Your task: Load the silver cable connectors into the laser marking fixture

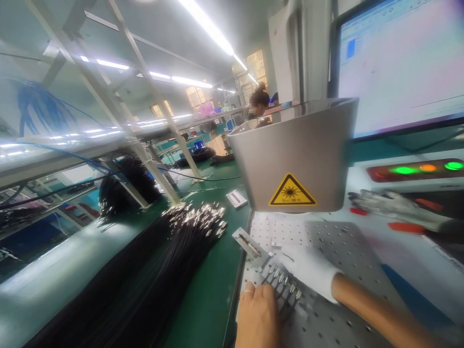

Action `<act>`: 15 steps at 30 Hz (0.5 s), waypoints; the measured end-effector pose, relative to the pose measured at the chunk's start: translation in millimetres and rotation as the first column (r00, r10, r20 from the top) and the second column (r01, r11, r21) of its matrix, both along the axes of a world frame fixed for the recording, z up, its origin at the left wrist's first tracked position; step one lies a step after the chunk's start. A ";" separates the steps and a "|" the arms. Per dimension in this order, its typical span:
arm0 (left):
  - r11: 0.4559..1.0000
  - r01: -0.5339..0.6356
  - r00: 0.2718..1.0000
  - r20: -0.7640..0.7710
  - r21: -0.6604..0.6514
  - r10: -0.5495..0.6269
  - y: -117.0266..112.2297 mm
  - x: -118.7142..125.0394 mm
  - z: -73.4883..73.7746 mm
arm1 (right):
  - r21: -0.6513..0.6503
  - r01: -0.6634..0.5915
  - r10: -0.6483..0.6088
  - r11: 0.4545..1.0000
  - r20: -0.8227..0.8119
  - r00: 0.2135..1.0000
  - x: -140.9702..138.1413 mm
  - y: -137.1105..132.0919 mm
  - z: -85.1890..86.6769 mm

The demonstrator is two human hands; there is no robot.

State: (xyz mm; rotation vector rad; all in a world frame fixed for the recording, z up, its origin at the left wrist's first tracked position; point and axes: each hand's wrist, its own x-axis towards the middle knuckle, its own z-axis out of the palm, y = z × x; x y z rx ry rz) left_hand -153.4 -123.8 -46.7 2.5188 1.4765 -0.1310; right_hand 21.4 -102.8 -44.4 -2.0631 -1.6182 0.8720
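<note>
A row of several black cables with silver metal connectors (286,282) lies on the perforated metal plate (337,241). My bare left hand (258,314) is at the row's left end, its fingers curled and pressed down; what they grip is hidden beneath them. From the right, my right hand (311,270) in a white glove reaches over the plate, just beyond the connectors. Blur hides its fingers, so their hold is unclear. A small slotted metal piece (248,243) sits at the plate's left edge, ahead of my hands.
A metal shroud with a laser warning sign (293,191) stands over the plate. Left lies a large bundle of black cables (181,251) on the green table (210,285). A grey glove (395,205), lit buttons (427,169) and a monitor (398,72) are right. Another person (260,101) is behind.
</note>
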 end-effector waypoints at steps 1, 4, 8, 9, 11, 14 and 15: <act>1.000 0.008 1.000 0.020 0.017 -0.008 1.8 -2.5 -5.2 | -0.002 0.002 -0.002 1.000 0.006 1.000 -0.1 -0.1 0.5; 0.999 -0.036 0.999 -0.025 0.033 0.037 4.6 -2.6 -10.5 | 0.004 -0.003 0.003 1.000 0.015 1.000 0.0 -0.9 2.5; 0.997 -0.078 0.988 -0.134 -0.018 0.075 -0.7 8.8 11.2 | 0.002 0.002 -0.002 1.000 0.009 1.000 0.4 -3.4 5.5; 0.996 -0.082 0.984 -0.163 -0.029 0.076 -2.9 12.0 18.4 | -0.002 0.004 -0.004 1.000 0.009 1.000 0.3 -3.8 5.9; 0.995 -0.085 0.975 -0.211 -0.043 0.074 -6.5 17.6 30.2 | -0.008 -0.002 0.002 1.000 0.017 1.000 -0.8 -4.1 5.9; 0.997 -0.067 0.969 -0.240 -0.045 0.054 -8.4 22.0 36.3 | -0.018 -0.005 0.006 1.000 0.086 0.996 -5.7 -2.9 3.9; 0.997 -0.061 0.969 -0.244 -0.041 0.049 -8.0 22.0 34.5 | -0.025 -0.001 0.004 1.000 0.124 0.992 -8.3 -2.3 3.4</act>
